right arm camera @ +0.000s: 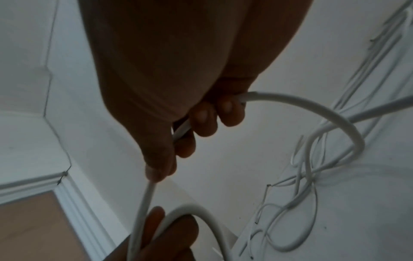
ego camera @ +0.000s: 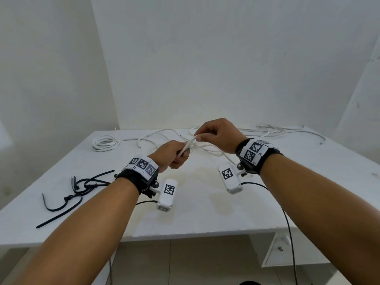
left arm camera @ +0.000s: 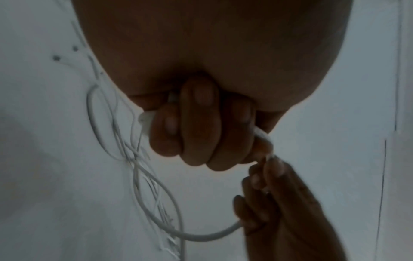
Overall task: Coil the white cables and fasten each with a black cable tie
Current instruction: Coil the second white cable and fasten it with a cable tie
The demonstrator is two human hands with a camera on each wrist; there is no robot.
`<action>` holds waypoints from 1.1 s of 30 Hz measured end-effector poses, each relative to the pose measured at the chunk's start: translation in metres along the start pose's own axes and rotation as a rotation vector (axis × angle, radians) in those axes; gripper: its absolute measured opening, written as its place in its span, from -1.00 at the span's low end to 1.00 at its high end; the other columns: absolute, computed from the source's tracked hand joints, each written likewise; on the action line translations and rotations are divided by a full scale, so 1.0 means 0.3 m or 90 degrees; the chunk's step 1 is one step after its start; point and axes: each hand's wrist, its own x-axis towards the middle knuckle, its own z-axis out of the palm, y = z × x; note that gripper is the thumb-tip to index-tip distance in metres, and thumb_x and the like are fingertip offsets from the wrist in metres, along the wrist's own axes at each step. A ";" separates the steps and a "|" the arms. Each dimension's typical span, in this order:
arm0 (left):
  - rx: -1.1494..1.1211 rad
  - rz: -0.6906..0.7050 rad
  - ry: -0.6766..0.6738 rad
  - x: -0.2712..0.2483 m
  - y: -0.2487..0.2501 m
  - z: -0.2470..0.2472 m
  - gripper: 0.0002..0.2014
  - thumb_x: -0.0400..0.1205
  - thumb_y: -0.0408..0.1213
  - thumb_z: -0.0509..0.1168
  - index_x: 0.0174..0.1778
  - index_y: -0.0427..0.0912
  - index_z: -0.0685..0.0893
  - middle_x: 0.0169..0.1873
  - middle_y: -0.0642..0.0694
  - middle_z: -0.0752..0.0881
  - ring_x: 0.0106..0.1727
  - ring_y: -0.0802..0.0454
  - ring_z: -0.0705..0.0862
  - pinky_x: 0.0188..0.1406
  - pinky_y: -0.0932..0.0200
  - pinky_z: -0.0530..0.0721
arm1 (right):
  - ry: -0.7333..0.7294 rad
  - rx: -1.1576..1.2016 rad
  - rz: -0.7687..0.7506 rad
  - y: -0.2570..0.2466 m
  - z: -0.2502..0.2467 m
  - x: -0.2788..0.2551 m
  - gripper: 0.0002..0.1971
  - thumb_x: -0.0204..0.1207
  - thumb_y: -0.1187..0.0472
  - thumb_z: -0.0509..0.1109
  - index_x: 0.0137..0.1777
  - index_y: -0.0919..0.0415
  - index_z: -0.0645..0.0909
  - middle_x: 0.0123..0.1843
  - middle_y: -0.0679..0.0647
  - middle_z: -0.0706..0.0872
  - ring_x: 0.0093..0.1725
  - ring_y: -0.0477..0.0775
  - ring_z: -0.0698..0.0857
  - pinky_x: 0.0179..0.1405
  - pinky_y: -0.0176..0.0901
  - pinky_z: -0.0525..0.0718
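Observation:
Both hands are raised over the middle of the white table (ego camera: pixel 185 219) with one white cable (ego camera: pixel 188 146) between them. My left hand (ego camera: pixel 174 156) grips the cable in a fist; in the left wrist view its fingers (left arm camera: pixel 196 127) curl round the cable (left arm camera: pixel 201 235). My right hand (ego camera: pixel 216 133) pinches the same cable (right arm camera: pixel 335 109) higher up, with the thumb (right arm camera: pixel 156 155) pressing it. A loop hangs from the hands toward the tangle of loose white cables (ego camera: pixel 205 150). A coiled white cable (ego camera: pixel 104 142) lies at the far left. Several black cable ties (ego camera: pixel 78 190) lie at the near left.
More loose white cables (ego camera: pixel 271 130) spread along the table's far right edge by the white wall (ego camera: pixel 205 58). Thin black leads (ego camera: pixel 287 223) run from the wrist cameras over the table's front edge. Tiled floor (ego camera: pixel 185 264) lies below.

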 end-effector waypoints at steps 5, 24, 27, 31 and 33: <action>-0.300 0.015 -0.127 -0.012 0.013 0.018 -0.63 0.71 -0.21 -0.09 -0.45 -0.10 0.30 -0.70 0.06 0.20 -0.66 0.14 0.02 -0.69 0.25 -0.02 | 0.029 0.085 -0.001 -0.028 0.017 -0.013 -0.84 0.59 0.21 0.49 0.07 0.27 0.80 -0.57 -0.38 0.62 -0.62 -0.21 0.46 -0.47 -0.53 0.35; -0.475 0.081 -0.039 -0.038 0.077 0.058 -0.48 0.75 -0.04 -0.03 -0.57 -0.06 0.39 -0.76 0.06 0.23 -0.75 0.06 0.19 -0.66 0.25 0.36 | 0.019 0.062 0.019 0.022 0.129 -0.042 -0.73 0.72 0.12 0.30 -0.13 0.30 0.64 -0.48 -0.09 0.50 -0.53 -0.15 0.45 -0.40 -0.20 0.45; -0.409 0.079 0.011 -0.034 0.079 0.060 -0.44 0.81 -0.03 -0.08 -0.54 -0.09 0.34 -0.72 0.04 0.20 -0.62 -0.01 0.38 -0.40 0.19 0.50 | 0.020 -0.051 -0.011 0.010 0.124 -0.028 -0.74 0.74 0.15 0.19 -0.10 0.34 0.52 -0.28 0.11 0.62 -0.31 0.04 0.54 -0.29 -0.13 0.45; -0.425 0.072 0.042 -0.038 0.082 0.053 -0.47 0.81 0.03 -0.07 -0.48 -0.12 0.31 -0.70 0.04 0.19 -0.56 0.01 0.28 -0.35 0.16 0.38 | 0.005 -0.113 -0.033 0.006 0.112 -0.016 -0.77 0.71 0.23 0.16 -0.19 0.26 0.35 -0.32 0.12 0.49 -0.33 0.11 0.39 -0.37 -0.17 0.32; -0.509 0.048 0.017 -0.038 0.088 0.065 -0.45 0.79 0.10 -0.08 -0.47 -0.11 0.34 -0.73 0.04 0.20 -0.63 0.04 0.27 -0.39 0.16 0.41 | 0.020 -0.094 -0.028 0.014 0.120 -0.019 -0.76 0.72 0.22 0.15 -0.21 0.23 0.34 -0.35 0.05 0.47 -0.37 0.05 0.37 -0.37 -0.13 0.30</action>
